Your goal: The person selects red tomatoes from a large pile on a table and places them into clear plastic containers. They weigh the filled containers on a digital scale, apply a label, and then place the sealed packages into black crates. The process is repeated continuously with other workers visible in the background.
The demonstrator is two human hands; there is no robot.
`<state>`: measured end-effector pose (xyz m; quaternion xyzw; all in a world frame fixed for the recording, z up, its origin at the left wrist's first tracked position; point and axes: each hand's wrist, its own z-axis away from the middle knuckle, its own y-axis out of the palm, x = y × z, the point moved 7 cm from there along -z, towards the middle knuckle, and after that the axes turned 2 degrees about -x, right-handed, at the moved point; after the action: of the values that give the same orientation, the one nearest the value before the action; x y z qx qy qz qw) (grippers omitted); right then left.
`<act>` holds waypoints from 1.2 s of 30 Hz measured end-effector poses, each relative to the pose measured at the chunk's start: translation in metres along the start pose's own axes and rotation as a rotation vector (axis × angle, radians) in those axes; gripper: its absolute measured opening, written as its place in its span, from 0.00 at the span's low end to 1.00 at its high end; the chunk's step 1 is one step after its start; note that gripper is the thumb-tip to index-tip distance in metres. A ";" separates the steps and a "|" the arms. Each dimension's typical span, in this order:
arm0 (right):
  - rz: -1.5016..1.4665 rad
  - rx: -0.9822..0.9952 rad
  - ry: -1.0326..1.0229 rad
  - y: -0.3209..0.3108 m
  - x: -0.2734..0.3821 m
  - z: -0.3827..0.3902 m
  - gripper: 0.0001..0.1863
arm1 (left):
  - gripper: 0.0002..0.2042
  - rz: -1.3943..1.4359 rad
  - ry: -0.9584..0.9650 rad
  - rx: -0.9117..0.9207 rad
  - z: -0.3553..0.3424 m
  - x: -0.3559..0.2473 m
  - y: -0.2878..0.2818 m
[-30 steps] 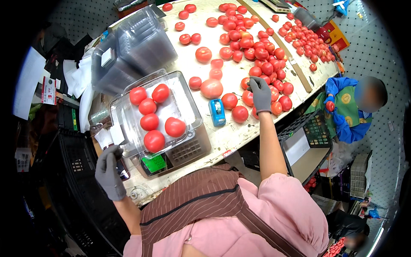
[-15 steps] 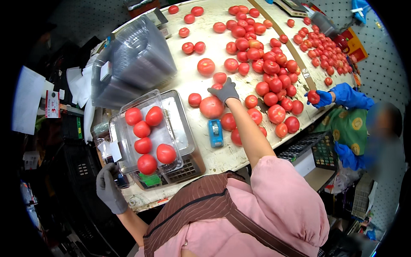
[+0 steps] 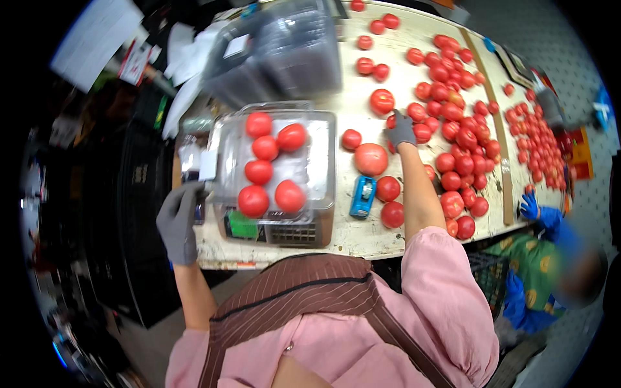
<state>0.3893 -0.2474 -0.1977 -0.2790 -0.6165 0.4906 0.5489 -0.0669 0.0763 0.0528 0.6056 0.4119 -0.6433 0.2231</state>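
My right hand [image 3: 401, 129], in a grey glove, reaches among loose red tomatoes on the table with its fingers round a small tomato [image 3: 392, 121]. Below it lie a large tomato [image 3: 371, 159] and a blue tape dispenser [image 3: 363, 196]. My left hand [image 3: 181, 220], also gloved, hangs at the left edge of the scale with loosely bent fingers apart, holding nothing visible. On the scale [image 3: 323, 168] sits an open clear plastic container [image 3: 226, 136] holding several tomatoes [image 3: 259, 171]. A white card [image 3: 207, 164] is beside it.
Tall stacks of clear containers [image 3: 291, 52] stand at the back left of the table [image 3: 352, 239]. A wooden strip [image 3: 503, 181] divides off smaller tomatoes [image 3: 537, 142]. At the right, a co-worker's blue-gloved hand [image 3: 530, 205] is at the table edge, above a dark crate [image 3: 488, 278]. Black crates [image 3: 119, 226] stand left.
My view has turned. My right hand has moved leftward and farther across the table, onto a small tomato. The co-worker's gloved hand, earlier holding a tomato, now shows spread fingers without one.
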 end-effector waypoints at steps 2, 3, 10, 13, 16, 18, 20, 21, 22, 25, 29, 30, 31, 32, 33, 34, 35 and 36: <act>-0.017 -0.020 0.022 0.000 -0.006 -0.005 0.43 | 0.08 0.052 0.013 0.006 -0.001 -0.006 -0.001; -0.023 -0.082 0.022 0.001 -0.009 -0.003 0.40 | 0.09 0.036 0.019 -0.014 0.003 -0.005 -0.010; -0.719 -0.042 -0.407 -0.110 0.191 0.115 0.33 | 0.11 0.080 -0.064 -0.074 0.009 0.034 -0.048; -0.369 0.092 -0.915 -0.106 0.277 0.190 0.31 | 0.08 0.131 -0.058 -0.086 0.006 0.023 -0.038; -0.422 -0.012 -0.884 -0.103 0.278 0.200 0.20 | 0.08 0.116 0.086 -0.007 0.002 -0.001 -0.020; -0.668 -0.057 -0.727 -0.114 0.260 0.198 0.13 | 0.08 0.118 0.099 -0.044 0.004 0.001 -0.036; -0.786 -0.159 -0.584 -0.128 0.235 0.192 0.12 | 0.08 0.097 0.042 -0.108 0.006 0.007 -0.057; -0.805 -0.161 -0.471 -0.135 0.224 0.195 0.11 | 0.11 0.100 0.051 -0.134 0.008 0.015 -0.069; -0.801 -0.181 -0.444 -0.136 0.210 0.189 0.11 | 0.11 0.097 0.032 -0.155 0.007 0.021 -0.078; -0.797 -0.171 -0.356 -0.130 0.174 0.181 0.12 | 0.11 0.089 0.028 -0.181 0.007 0.027 -0.090; -0.862 -0.141 -0.280 -0.122 0.164 0.189 0.12 | 0.11 0.084 0.059 -0.150 0.002 0.021 -0.081; -0.853 -0.136 -0.286 -0.119 0.164 0.191 0.12 | 0.11 0.106 0.067 -0.130 0.001 0.020 -0.077; -0.846 -0.133 -0.291 -0.116 0.163 0.192 0.13 | 0.11 0.092 0.074 -0.114 0.001 0.018 -0.071; -0.838 -0.131 -0.296 -0.114 0.164 0.193 0.13 | 0.11 0.077 0.080 -0.097 0.001 0.016 -0.066; -0.821 -0.126 -0.304 -0.114 0.166 0.194 0.13 | 0.11 0.063 0.087 -0.081 0.000 0.015 -0.063; -0.805 -0.121 -0.311 -0.114 0.169 0.197 0.13 | 0.11 0.076 0.086 -0.074 -0.001 0.017 -0.062; -0.788 -0.115 -0.319 -0.115 0.172 0.200 0.13 | 0.11 0.079 0.083 -0.067 -0.002 0.018 -0.061; -0.777 -0.121 -0.299 -0.115 0.174 0.202 0.13 | 0.11 0.082 0.081 -0.061 -0.002 0.019 -0.060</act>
<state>0.1775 -0.1963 -0.0059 0.0168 -0.7765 0.2451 0.5803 -0.1162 0.1156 0.0507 0.6404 0.4147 -0.5958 0.2509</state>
